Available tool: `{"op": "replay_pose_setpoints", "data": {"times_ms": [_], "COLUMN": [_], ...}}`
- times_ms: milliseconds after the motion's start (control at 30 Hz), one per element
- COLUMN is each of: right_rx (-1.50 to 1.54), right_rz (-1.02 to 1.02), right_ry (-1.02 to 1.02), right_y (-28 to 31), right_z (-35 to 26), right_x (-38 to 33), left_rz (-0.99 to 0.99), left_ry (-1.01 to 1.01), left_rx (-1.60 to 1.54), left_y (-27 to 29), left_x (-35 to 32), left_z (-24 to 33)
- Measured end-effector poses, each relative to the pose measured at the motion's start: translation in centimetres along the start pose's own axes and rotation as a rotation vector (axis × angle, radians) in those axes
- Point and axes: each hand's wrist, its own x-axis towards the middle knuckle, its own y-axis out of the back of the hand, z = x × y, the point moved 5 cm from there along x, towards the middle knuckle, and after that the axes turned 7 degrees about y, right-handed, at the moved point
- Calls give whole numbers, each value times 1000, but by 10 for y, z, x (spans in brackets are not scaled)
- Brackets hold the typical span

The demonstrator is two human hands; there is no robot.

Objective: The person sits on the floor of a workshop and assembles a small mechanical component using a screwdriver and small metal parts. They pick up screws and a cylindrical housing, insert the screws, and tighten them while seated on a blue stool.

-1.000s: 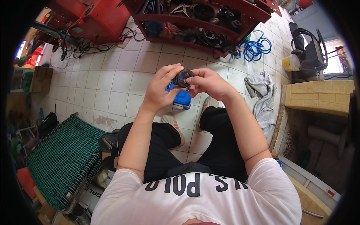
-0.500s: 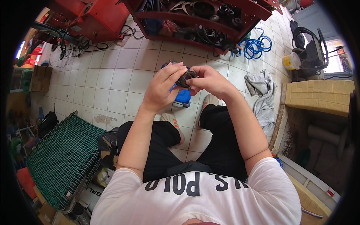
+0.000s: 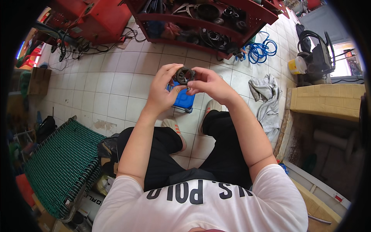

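A dark, ring-shaped metal part (image 3: 180, 79) with openings through its middle is held up between my hands, over the floor in front of my knees. My left hand (image 3: 162, 87) grips its left side, thumb below and fingers above. On the opposite side my right hand (image 3: 210, 84) pinches the edge, its thumb near the lower rim. Beneath the part stands a small blue-topped stool or box (image 3: 184, 101), partly covered by my hands.
Ahead is a red metal shelf cart (image 3: 185, 23) loaded with dark machine parts. A coiled blue hose (image 3: 264, 52) and a grey cloth (image 3: 266, 94) lie on the tiles to the right. A green woven seat (image 3: 63, 162) stands at left, a yellow-white bucket (image 3: 296, 65) at far right.
Both hands have shifted slightly left with the ring-shaped part. It has turned so its open face shows more, and my left fingers no longer cover its top. More of the blue top shows.
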Motion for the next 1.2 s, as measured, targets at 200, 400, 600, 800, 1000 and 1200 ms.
{"op": "replay_pose_setpoints", "data": {"times_ms": [200,400,600,800,1000,1200], "right_rx": [-202,-338,-513,-614,-607,-654], "right_rz": [3,54,36,25,13,3], "right_ry": [24,97,134,127,107,16], "right_y": [8,6,3,0,6,5], "right_z": [11,16,15,7,14,12], "right_x": [3,5,4,2,2,2], "left_rz": [-146,-76,-14,-31,-64,-123], "left_ry": [390,613,668,684,691,840], "left_rx": [-443,-709,-679,-673,-677,-706], "left_y": [-15,-22,-23,-26,-27,-27], "left_x": [-6,-6,-11,-12,-11,-16], "left_z": [-32,-39,-46,-53,-50,-62]}}
